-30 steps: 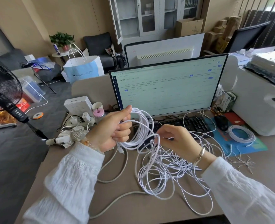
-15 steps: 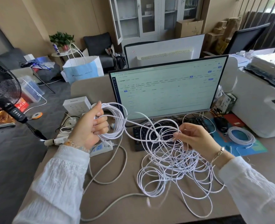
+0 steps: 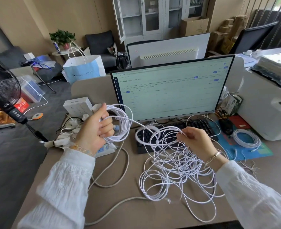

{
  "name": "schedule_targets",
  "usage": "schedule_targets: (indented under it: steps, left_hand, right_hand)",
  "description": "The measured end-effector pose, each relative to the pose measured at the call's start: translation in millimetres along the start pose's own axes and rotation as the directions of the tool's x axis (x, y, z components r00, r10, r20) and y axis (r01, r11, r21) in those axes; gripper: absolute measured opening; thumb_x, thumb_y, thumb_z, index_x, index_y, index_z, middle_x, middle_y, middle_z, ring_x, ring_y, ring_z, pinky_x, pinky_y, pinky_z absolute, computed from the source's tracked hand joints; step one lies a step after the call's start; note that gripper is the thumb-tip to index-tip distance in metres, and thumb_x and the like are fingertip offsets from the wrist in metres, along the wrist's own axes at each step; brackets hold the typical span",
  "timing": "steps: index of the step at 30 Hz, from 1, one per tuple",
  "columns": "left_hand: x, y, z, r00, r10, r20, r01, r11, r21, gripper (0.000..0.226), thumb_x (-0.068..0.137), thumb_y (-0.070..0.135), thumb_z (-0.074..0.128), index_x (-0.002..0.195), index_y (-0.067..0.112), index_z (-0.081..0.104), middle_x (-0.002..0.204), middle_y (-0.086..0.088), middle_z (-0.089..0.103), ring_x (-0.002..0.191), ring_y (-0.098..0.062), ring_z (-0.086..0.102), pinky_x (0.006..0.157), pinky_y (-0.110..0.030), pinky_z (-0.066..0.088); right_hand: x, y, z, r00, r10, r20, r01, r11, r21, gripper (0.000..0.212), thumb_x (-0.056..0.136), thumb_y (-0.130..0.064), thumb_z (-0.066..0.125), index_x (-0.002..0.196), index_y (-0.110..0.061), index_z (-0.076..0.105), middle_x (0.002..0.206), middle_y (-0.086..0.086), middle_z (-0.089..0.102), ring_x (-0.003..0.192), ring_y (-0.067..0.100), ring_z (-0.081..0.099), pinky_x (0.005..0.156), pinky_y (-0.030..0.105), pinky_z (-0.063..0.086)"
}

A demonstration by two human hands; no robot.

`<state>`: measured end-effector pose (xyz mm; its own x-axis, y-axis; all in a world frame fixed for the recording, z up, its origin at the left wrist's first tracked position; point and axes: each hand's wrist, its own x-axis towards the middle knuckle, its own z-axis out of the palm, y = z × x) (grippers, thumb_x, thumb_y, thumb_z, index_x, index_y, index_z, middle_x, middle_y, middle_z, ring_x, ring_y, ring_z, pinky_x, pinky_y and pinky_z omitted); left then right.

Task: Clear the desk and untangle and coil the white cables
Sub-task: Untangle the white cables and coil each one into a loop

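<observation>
My left hand (image 3: pixel 95 129) is raised over the desk's left side and grips a coil of white cable (image 3: pixel 121 123) made of several loops. One strand runs from that coil rightward to my right hand (image 3: pixel 194 142), which pinches it between thumb and fingertips above the keyboard. Under my right hand a loose tangle of white cable (image 3: pixel 174 176) spreads over the desk (image 3: pixel 136 212) in many crossing loops. A second, finished white coil (image 3: pixel 246 138) lies on the blue mat at the right.
A monitor (image 3: pixel 169 90) stands behind the black keyboard (image 3: pixel 194 128). A white power strip (image 3: pixel 103 149) with thick grey cords (image 3: pixel 113 179) lies at the left, near a white box (image 3: pixel 77 105). A white printer (image 3: pixel 268 109) fills the right. A black fan (image 3: pixel 2 90) stands left of the desk.
My left hand carried the coil to the left and away from my right hand. The right hand moved right and now pinches a strand, stretching it between both hands.
</observation>
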<state>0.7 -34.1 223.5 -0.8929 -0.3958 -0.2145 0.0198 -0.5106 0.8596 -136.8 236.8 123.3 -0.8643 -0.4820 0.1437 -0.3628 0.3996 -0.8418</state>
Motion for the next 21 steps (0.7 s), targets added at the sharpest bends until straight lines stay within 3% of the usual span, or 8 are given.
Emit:
schedule_targets:
  steps: [4, 6, 10, 14, 17, 19, 21]
  left_hand:
    - [1.3, -18.3, 12.8, 0.999, -0.032, 0.026, 0.029, 0.996, 0.086, 0.044, 0.099, 0.036, 0.046, 0.06, 0.021, 0.036, 0.041, 0.008, 0.021, 0.029, -0.004, 0.015, 0.034, -0.018, 0.008]
    - [2.6, -25.6, 18.7, 0.999, -0.029, 0.03, 0.025, 0.992, 0.125, 0.048, 0.1, 0.035, 0.046, 0.055, 0.021, 0.04, 0.042, 0.007, 0.022, 0.028, -0.004, 0.015, 0.035, -0.016, 0.008]
    - [6.2, -32.5, 24.3, 1.0, 0.012, 0.027, -0.019, 0.967, 0.256, 0.038, 0.088, 0.038, 0.059, 0.063, 0.019, 0.038, 0.044, 0.005, 0.023, 0.03, -0.006, 0.018, 0.036, -0.013, 0.013]
    - [5.4, -29.3, 24.4, 0.995, 0.082, 0.058, -0.095, 0.954, 0.285, 0.043, 0.09, 0.027, 0.061, 0.051, 0.024, 0.044, 0.046, 0.006, 0.021, 0.032, -0.007, 0.017, 0.036, -0.014, 0.014]
    - [2.7, -15.8, 24.8, 0.99, 0.076, 0.117, -0.102, 0.968, 0.23, 0.034, 0.087, 0.031, 0.06, 0.062, 0.023, 0.039, 0.046, 0.007, 0.021, 0.033, -0.006, 0.016, 0.036, -0.017, 0.013]
    - [0.0, -8.7, 27.8, 0.988, 0.059, 0.143, -0.087, 0.976, 0.201, 0.034, 0.087, 0.031, 0.059, 0.064, 0.021, 0.036, 0.045, 0.007, 0.02, 0.033, -0.005, 0.015, 0.037, -0.018, 0.011]
    - [-3.8, -4.9, 34.1, 0.984, 0.047, 0.169, -0.08, 0.978, 0.194, 0.035, 0.087, 0.031, 0.06, 0.064, 0.021, 0.035, 0.045, 0.007, 0.02, 0.033, -0.005, 0.015, 0.036, -0.017, 0.011]
  right_hand:
    - [-3.4, -29.5, 7.9, 0.992, -0.1, 0.073, 0.093, 0.991, 0.1, 0.016, 0.087, -0.027, 0.067, 0.078, -0.016, 0.073, 0.056, 0.003, 0.062, 0.043, 0.005, 0.035, 0.043, 0.017, 0.029]
    - [-3.9, -44.3, 10.1, 0.987, -0.134, 0.083, 0.118, 0.977, 0.178, 0.016, 0.087, -0.028, 0.067, 0.079, -0.015, 0.073, 0.053, -0.001, 0.058, 0.045, 0.009, 0.034, 0.042, 0.017, 0.027]
    - [-0.4, -65.7, 7.2, 0.985, -0.145, 0.093, 0.108, 0.94, 0.323, 0.013, 0.088, -0.022, 0.067, 0.089, -0.012, 0.075, 0.059, -0.009, 0.065, 0.051, 0.011, 0.044, 0.048, 0.021, 0.039]
    - [3.2, -70.7, 5.7, 0.98, -0.084, 0.183, -0.022, 0.859, 0.512, 0.025, 0.081, -0.028, 0.067, 0.096, -0.009, 0.075, 0.072, 0.003, 0.068, 0.062, 0.015, 0.054, 0.066, 0.025, 0.051]
    - [7.9, -55.2, 8.5, 0.956, -0.003, 0.295, -0.191, 0.758, 0.624, 0.033, 0.079, -0.031, 0.069, 0.102, -0.007, 0.073, 0.085, 0.008, 0.067, 0.067, 0.017, 0.053, 0.072, 0.028, 0.051]
    - [9.2, -38.8, 14.6, 0.937, 0.061, 0.343, -0.294, 0.667, 0.685, 0.046, 0.073, -0.036, 0.076, 0.104, -0.003, 0.071, 0.088, 0.009, 0.065, 0.072, 0.016, 0.055, 0.076, 0.029, 0.051]
    - [8.6, -21.8, 24.3, 0.919, 0.115, 0.378, -0.368, 0.596, 0.714, 0.066, 0.062, -0.045, 0.086, 0.11, -0.003, 0.068, 0.096, 0.009, 0.067, 0.088, 0.02, 0.063, 0.09, 0.035, 0.051]
